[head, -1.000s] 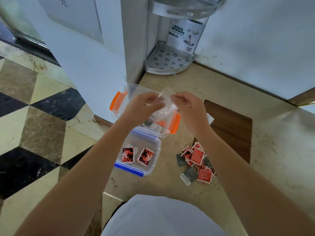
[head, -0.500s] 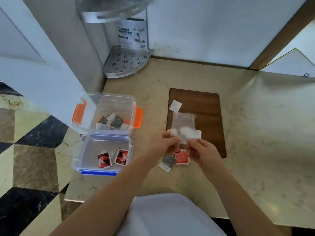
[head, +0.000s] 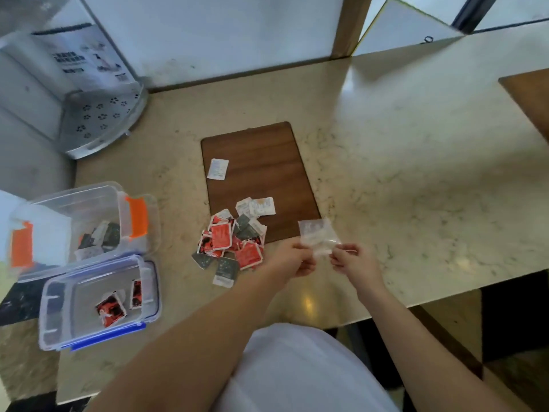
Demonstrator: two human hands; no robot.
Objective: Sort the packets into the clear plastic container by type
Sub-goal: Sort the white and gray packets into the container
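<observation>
Left hand (head: 292,260) and right hand (head: 355,260) each pinch an edge of a small clear crinkled plastic bag (head: 317,237) above the beige marble counter (head: 401,162); mixed red, grey and white packets (head: 233,242) lie heaped just left; clear plastic orange-latched container (head: 80,224) stands far left, holding grey packets.

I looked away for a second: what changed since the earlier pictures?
Both hands, left hand and right hand, carried the clear bag from above the container rightward past the packet pile. They still pinch it. Container, lid and pile stayed put.
</observation>
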